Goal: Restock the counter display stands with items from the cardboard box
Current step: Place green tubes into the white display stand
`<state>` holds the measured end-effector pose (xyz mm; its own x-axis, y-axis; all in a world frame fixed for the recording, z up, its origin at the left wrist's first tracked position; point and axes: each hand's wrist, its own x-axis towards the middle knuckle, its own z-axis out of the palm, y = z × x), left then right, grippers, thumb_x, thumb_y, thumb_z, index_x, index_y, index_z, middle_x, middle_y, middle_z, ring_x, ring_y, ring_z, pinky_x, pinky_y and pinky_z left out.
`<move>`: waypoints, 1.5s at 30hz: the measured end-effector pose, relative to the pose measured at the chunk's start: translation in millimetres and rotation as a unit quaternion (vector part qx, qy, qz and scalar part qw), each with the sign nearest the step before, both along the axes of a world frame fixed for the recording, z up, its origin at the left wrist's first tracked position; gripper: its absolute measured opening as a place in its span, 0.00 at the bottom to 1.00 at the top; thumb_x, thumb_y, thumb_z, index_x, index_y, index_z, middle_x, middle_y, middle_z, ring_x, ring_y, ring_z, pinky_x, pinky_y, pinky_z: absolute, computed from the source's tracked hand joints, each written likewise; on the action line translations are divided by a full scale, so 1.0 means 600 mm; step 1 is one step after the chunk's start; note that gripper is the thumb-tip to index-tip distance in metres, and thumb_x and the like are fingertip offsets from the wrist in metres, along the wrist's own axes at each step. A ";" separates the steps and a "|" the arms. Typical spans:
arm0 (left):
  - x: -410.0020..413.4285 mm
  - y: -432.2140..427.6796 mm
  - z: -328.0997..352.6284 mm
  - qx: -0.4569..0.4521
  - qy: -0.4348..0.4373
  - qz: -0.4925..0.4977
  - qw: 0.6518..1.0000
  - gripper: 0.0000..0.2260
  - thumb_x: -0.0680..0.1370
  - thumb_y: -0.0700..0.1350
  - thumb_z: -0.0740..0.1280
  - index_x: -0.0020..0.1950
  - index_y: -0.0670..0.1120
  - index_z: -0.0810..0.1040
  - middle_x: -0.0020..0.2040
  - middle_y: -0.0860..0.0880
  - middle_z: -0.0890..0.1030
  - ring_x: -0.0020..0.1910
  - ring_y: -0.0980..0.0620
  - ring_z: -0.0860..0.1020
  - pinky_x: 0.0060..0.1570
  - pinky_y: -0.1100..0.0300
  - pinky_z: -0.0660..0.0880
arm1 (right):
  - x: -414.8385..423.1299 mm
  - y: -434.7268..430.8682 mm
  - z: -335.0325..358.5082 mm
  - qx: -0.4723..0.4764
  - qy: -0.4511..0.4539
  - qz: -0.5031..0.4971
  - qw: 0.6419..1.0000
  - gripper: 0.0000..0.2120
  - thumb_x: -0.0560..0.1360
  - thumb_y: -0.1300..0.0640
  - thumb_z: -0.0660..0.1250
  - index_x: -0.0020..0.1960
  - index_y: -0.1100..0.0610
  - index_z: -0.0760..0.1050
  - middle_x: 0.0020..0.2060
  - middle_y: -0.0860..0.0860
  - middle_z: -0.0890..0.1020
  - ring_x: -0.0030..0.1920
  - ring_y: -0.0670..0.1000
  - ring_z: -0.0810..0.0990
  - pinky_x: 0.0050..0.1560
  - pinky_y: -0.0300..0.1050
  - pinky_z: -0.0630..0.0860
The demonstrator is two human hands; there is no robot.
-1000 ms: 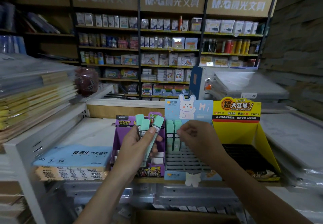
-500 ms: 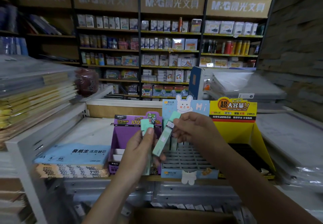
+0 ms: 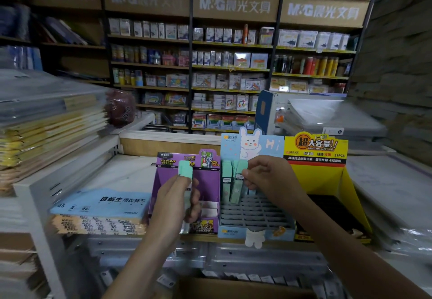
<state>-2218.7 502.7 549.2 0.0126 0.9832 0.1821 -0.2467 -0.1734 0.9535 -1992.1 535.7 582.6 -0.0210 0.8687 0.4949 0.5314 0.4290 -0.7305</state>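
My left hand (image 3: pixel 174 201) grips a mint-green lead case (image 3: pixel 185 170) upright in front of the purple display stand (image 3: pixel 208 184). My right hand (image 3: pixel 266 179) pinches another mint-green case (image 3: pixel 238 187) and holds it slanted into the back row of the light-blue rabbit display stand (image 3: pixel 254 217). A few green cases (image 3: pixel 226 177) stand in that back row on the left. The rest of the blue stand's grid slots are bare. The top edge of the cardboard box (image 3: pixel 233 287) shows at the bottom of the view.
A yellow display stand (image 3: pixel 327 177) stands right of the blue one. A blue paper refill pack (image 3: pixel 102 203) lies on the counter at left. Stacked notebooks (image 3: pixel 46 130) fill the left shelf, wrapped stacks (image 3: pixel 397 182) lie at right. Stocked shelves (image 3: pixel 233 69) line the back wall.
My right hand took one green case from the bunch in my left hand and carried it right, down into the blue stand's back row. My left hand now holds fewer cases.
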 end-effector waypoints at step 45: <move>0.050 -0.010 -0.017 0.044 -0.002 -0.092 0.995 0.18 0.82 0.55 0.63 0.56 0.39 0.77 0.44 0.38 0.84 0.34 0.46 0.80 0.29 0.57 0.75 | -0.041 -0.055 0.006 -0.127 0.167 0.139 0.968 0.06 0.75 0.60 0.74 0.43 0.62 0.82 0.33 0.57 0.83 0.33 0.51 0.80 0.35 0.42 0.78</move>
<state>-2188.9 496.7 538.7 0.1892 0.9447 0.2678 -0.2853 -0.2080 0.9356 -2016.4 502.6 586.2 -0.1472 0.9469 0.2860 0.1370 0.3059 -0.9422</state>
